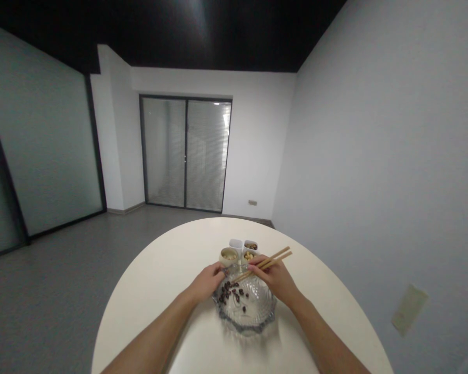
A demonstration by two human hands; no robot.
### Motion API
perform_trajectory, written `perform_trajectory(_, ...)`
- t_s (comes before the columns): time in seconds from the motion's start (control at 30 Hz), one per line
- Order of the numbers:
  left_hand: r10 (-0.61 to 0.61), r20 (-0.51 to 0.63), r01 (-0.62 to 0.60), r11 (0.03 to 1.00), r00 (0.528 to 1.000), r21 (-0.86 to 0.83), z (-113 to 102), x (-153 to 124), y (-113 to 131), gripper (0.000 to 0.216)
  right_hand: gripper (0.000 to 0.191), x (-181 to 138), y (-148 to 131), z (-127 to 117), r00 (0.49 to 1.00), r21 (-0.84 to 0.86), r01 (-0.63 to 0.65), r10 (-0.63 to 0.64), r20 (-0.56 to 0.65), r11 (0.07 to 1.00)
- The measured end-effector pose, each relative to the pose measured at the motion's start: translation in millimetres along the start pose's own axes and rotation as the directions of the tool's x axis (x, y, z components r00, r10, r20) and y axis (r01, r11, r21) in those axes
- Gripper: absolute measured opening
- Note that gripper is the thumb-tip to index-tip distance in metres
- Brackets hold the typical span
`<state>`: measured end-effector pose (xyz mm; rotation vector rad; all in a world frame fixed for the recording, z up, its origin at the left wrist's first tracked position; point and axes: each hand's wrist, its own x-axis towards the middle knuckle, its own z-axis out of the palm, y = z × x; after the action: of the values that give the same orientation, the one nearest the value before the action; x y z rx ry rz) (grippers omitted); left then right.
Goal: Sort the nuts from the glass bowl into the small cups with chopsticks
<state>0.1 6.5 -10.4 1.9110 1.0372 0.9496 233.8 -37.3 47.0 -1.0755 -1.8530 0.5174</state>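
A clear glass bowl [253, 328] with a scalloped rim stands on the table in front of me. Dark, shiny, bean-like pieces [223, 297] lie in it, mostly on its left side. My left hand [207, 283] grips the bowl's far left rim, thumb over the edge. Wooden chopsticks [280, 253] are held in my right hand [272, 278], above the bowl's far right side. Their tips point down and left into the bowl, close to the dark pieces; whether anything is pinched between them is too small to tell.
Just beyond the bowl stand a small round cup [229, 251] with pale contents and a white container group [236, 243]; one compartment has brown pieces [251, 246], another yellow pieces [249, 255]. The round white table [159, 280] stands near the right wall [374, 156].
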Motion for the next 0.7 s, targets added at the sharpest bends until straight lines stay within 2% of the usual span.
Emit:
perform_trajectory(0.4, 0.002, -0.001, -0.002, 1.000, 1.000, 0.006, -0.5, -1.8, 5.3, 0.025, 0.020, -0.4, 3.5, 5.5, 1.000, 0.015, 0.002, -0.002, 0.026, 1.000)
perform_trajectory(0.7, 0.001, -0.006, -0.001, 1.000, 1.000, -0.001, -0.3, -0.8, 4.3, 0.025, 0.020, -1.0, -3.1, 1.1, 0.999, 0.017, 0.038, -0.038, 0.013, 0.999)
